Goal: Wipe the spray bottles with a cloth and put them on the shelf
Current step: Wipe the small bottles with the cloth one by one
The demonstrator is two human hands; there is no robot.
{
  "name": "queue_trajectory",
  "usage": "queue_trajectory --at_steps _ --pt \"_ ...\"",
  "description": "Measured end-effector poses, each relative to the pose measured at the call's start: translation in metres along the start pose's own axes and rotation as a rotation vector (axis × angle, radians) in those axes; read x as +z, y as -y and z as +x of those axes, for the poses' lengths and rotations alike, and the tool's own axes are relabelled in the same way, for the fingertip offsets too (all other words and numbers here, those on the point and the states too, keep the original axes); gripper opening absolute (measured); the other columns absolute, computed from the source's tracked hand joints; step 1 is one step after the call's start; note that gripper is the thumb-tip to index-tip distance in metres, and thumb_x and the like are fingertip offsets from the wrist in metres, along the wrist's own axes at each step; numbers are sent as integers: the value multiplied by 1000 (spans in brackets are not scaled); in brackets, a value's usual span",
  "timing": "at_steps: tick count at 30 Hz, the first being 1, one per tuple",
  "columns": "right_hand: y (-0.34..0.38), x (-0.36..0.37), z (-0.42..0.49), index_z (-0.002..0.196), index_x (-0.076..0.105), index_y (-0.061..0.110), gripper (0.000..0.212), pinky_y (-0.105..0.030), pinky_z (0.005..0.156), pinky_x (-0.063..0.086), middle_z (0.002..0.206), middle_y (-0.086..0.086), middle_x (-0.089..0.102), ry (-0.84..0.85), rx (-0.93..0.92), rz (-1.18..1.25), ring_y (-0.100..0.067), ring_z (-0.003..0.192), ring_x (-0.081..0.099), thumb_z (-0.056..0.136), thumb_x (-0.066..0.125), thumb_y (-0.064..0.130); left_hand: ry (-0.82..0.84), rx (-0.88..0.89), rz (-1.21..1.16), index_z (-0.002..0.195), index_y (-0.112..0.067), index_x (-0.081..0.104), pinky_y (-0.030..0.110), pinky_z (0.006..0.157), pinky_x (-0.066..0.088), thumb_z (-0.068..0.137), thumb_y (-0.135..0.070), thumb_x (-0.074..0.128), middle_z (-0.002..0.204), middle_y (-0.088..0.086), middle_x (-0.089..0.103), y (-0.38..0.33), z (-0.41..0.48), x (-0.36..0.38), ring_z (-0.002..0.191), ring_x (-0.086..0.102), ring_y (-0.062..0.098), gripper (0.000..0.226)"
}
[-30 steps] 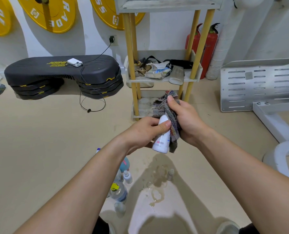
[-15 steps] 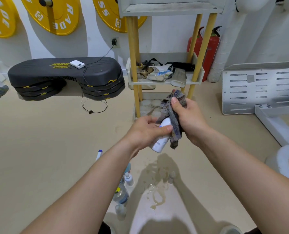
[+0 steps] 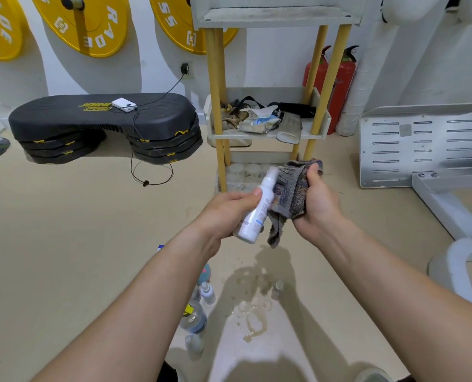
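Centre of frame: left hand (image 3: 226, 213) grips a white spray bottle (image 3: 256, 213) round its lower body, fingers curled, nozzle tilted toward the upper right. Right hand (image 3: 318, 205) clutches a bunched grey cloth (image 3: 291, 188) against the bottle's right side; a loose corner hangs below. The bottle is held in the air in front of the shelf (image 3: 322, 125), not on it.

Shelf, upper centre: yellow posts, pale tiers. The middle tier holds rags, a crumpled packet and a dark strap; no spray bottle is visible there. The bottom tier is partly hidden behind the hands. It looks bare apart from round marks, but I cannot be sure.

Lower centre, on the floor: a cluster of small bottles (image 3: 197, 318) beside the left forearm and partly hidden by it, plus one small grey bottle (image 3: 277, 289) apart to the right. A wet patch (image 3: 252, 318) lies between them.

Judgement on progress: early. One bottle is in the wiping step and none appears shelved. Left to do: finish this wipe, set the bottle on a tier, then repeat for the floor bottles, at least four by my count.
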State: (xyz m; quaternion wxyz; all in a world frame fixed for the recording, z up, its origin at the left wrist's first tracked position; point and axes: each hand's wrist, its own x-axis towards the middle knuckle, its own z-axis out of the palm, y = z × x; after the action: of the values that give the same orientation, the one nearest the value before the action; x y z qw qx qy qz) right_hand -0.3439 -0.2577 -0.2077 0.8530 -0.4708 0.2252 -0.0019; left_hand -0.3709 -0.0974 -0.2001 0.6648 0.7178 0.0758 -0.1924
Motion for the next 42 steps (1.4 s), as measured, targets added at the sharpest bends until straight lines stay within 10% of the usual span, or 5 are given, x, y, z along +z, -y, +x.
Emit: queue_trajectory --at_steps 8,15,20,25,42 --pt "-28 16 -35 106 63 17 25 -30 62 58 92 -4 76 215 -164 -383 -16 79 74 108 44 33 -174 160 -98 107 -9 74 20 56 51 97 -24 67 77 -3 72 5 0 10 64 67 11 20" --pt "-43 16 -43 111 64 7 38 -56 90 55 104 -18 75 129 35 -342 -33 90 72 107 46 40 -329 255 -197 117 -3 61 43 70 61 95 -20 71 92 9 74 -5 6 3 64 69 10 30" --pt "-26 12 -36 118 58 -3 36 -61 85 54 109 -28 70 55 119 -305 -38 82 67 106 50 31 -239 302 -91 113 -8 64 42 70 64 92 -12 73 108 15 68 1 6 6 90 72 25 23" --pt "-25 6 -35 96 63 2 26 -59 72 59 73 -13 66 -50 97 -373 -26 47 61 105 54 25 -344 370 65 109 -20 63 45 82 62 82 -31 77 105 0 70 11 5 19 89 74 24 32" --pt "-38 -3 -30 92 65 15 17 -50 87 56 89 -10 70 -110 -46 -335 -31 83 66 102 56 25 -353 290 -166 107 -12 64 47 88 61 89 -14 74 98 10 76 18 11 34 92 75 25 21"
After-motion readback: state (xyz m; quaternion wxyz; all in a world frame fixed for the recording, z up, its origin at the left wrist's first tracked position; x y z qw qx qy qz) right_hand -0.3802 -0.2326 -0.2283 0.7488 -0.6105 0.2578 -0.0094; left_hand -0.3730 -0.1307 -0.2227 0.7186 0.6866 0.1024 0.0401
